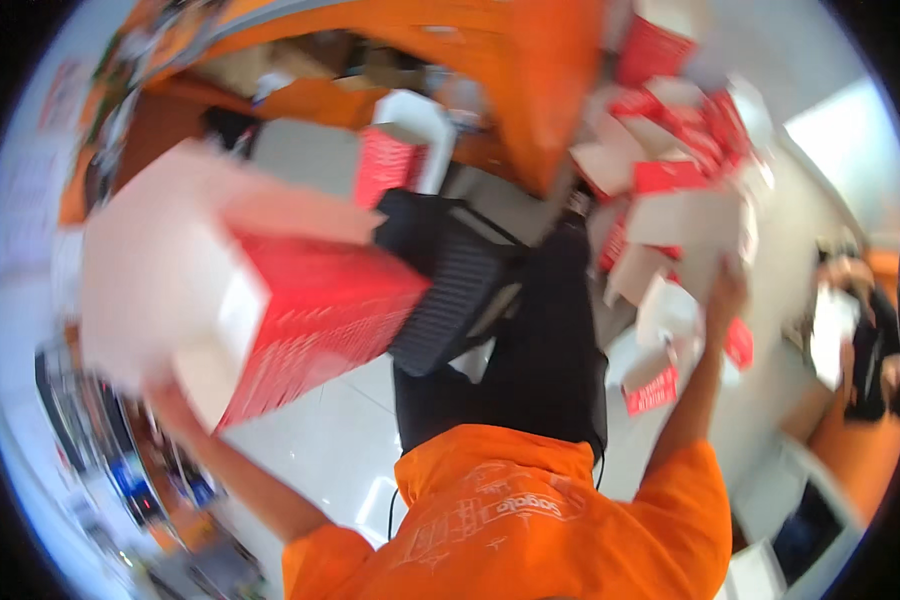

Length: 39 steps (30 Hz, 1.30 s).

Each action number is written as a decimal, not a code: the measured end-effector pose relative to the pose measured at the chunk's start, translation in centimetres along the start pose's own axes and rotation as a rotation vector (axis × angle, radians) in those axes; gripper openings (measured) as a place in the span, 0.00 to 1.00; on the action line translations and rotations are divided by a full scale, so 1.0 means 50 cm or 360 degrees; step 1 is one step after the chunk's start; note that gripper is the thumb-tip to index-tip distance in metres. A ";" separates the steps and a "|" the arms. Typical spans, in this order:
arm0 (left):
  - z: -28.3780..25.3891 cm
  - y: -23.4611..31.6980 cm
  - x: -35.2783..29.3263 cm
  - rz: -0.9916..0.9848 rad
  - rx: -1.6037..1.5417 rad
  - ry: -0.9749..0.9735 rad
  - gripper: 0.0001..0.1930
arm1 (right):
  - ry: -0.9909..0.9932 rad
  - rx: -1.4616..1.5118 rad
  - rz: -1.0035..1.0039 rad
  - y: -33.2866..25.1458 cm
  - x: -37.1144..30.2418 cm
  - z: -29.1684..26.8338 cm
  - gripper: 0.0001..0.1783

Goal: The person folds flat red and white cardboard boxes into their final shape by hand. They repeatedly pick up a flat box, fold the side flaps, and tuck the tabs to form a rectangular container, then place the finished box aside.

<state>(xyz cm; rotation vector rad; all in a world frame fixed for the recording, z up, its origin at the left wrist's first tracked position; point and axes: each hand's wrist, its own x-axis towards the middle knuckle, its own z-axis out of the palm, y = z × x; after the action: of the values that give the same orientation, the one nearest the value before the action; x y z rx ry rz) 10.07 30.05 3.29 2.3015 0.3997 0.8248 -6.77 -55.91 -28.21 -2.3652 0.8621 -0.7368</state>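
A large red cardboard box (pixel 315 320) with a pale inside and open flaps is held up at the left. My left hand (pixel 170 400) grips its lower flap, the fingers partly hidden by the card and blurred. On the right, my right hand (pixel 728 290) is at the edge of a box with a pale panel (pixel 685 220), on a heap of red and white cardboard boxes (pixel 685 130). Motion smears its fingers, so I cannot tell whether they grip the panel.
An orange frame (pixel 555 90) rises ahead. Behind the held box stand a dark ribbed crate (pixel 460 280) and a smaller red and white box (pixel 388 165). A small red box (pixel 652 390) lies near my right forearm. A person (pixel 865 350) is at the far right.
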 end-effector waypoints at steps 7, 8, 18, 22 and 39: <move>0.146 0.268 -0.134 0.0032 -0.1157 -0.0156 0.29 | 0.0307 0.0653 -0.0312 -0.503 0.137 -0.315 0.16; 0.146 0.293 -0.144 0.0079 -0.1255 -0.0183 0.30 | 0.0258 0.0671 -0.0777 -0.563 0.152 -0.341 0.15; 0.183 0.366 -0.239 0.0145 -0.1025 0.0154 0.37 | -0.0246 0.0653 -0.2775 -1.298 0.096 -0.266 0.09; 0.176 0.369 -0.297 0.0466 -0.1108 0.0312 0.37 | -0.0435 0.0327 -0.2635 -1.402 0.000 -0.229 0.10; 0.129 0.400 -0.295 0.1126 -0.0114 0.0097 0.10 | 0.0239 0.1288 -0.2220 -1.291 0.038 -0.149 0.11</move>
<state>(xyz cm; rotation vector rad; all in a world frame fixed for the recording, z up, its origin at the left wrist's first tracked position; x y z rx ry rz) 4.38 5.17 6.18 2.3607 -0.4490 1.2135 16.50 -16.23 17.72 -1.8256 -1.0755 -1.3812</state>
